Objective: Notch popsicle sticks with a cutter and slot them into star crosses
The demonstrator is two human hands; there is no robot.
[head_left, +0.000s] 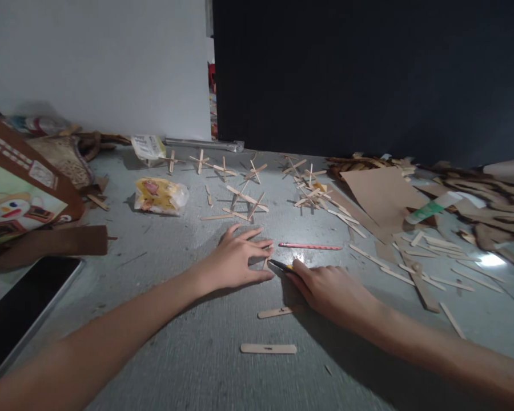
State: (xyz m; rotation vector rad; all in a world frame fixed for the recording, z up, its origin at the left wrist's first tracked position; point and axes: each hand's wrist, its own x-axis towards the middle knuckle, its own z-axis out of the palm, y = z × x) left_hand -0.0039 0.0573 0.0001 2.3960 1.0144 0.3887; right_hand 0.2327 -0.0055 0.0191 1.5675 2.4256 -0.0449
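My left hand (235,260) rests on the grey table, with a short craft stick (266,264) held upright in line between its thumb and fingertips, partly hidden by them. My right hand (329,288) is closed around a box cutter (280,266), dark with a bit of yellow. Its tip touches or nearly touches that stick; I cannot tell which. Just beyond lies a red pencil (310,246). Nearer to me are a craft stick with a dark mark (268,349) and another stick (278,312), partly in the right hand's shadow.
Several crossed-stick pieces (224,169) stand along the back. Loose sticks (445,244), cardboard (381,197) and a green-white glue tube (432,208) lie at right. A yellow packet (160,196), a phone (21,314) and a printed brown bag (21,177) are at left.
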